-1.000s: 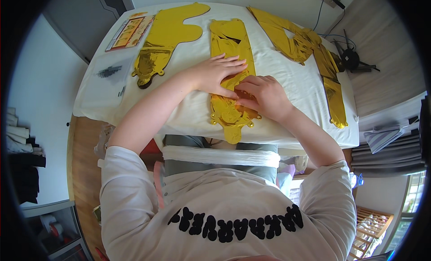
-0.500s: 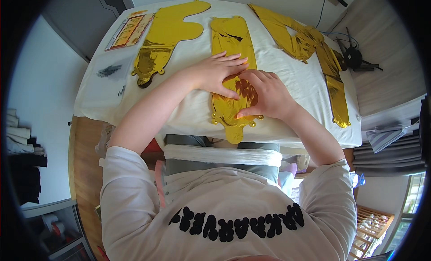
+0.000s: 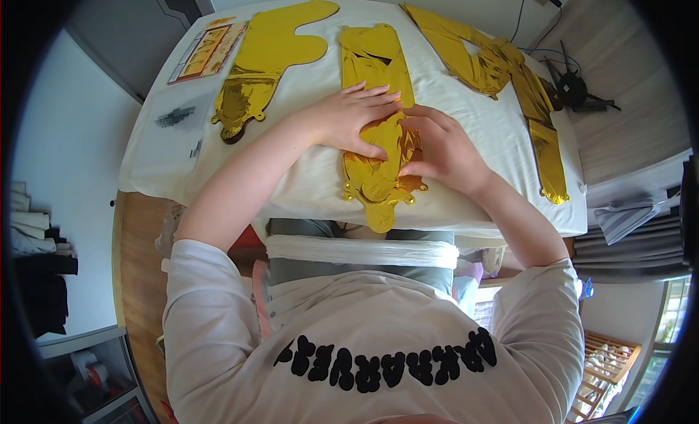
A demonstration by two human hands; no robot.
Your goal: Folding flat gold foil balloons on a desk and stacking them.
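A flat gold foil balloon (image 3: 375, 52) lies lengthwise on the table, its small-tabbed end toward me. My left hand (image 3: 357, 122) rests on its middle, palm down and fingers spread. At the balloon's right edge, my right hand (image 3: 451, 151) is bent, with a wide gap between thumb and fingers. The fingertips and thumb tip touch the foil, and a creased, reddish-shining part shows between them. No grip on the foil is visible.
A second gold foil balloon (image 3: 284, 38) lies flat at the left, beside a printed card (image 3: 207, 51) and a clear plastic bag (image 3: 171, 136). Another crumpled gold foil balloon (image 3: 502, 63) stretches along the right. A black device with antennas (image 3: 571, 92) stands at the right edge.
My right hand has shifted right, from over the foil to its right edge, uncovering more of the creased part. The left hand has stayed put.
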